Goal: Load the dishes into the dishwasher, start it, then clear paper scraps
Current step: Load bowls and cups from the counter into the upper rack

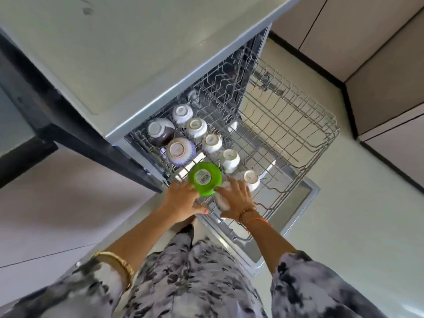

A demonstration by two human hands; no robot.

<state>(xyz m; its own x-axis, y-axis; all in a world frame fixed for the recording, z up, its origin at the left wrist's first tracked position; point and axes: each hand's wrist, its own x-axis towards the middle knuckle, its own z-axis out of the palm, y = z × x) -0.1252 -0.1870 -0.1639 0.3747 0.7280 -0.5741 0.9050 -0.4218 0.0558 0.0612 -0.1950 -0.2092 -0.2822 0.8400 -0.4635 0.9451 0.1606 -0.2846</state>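
The dishwasher's upper wire rack (305, 138) is pulled out over the open door (307, 198). Several cups and bowls sit upside down in its left part, among them a dark bowl (160, 131) and a blue-patterned bowl (180, 150). A green bowl (205, 177) with a barcode sticker lies upside down at the rack's near left corner. My left hand (183, 200) holds the green bowl's near edge. My right hand (238, 200) lies with spread fingers over a pale cup (223, 201) beside the green bowl, one finger touching the bowl's rim.
A grey countertop (128, 53) runs above the dishwasher. The right half of the rack holds nothing. Cabinet fronts (376, 42) with a dark plinth line the right side. Pale floor (344, 226) lies to the right of the open door.
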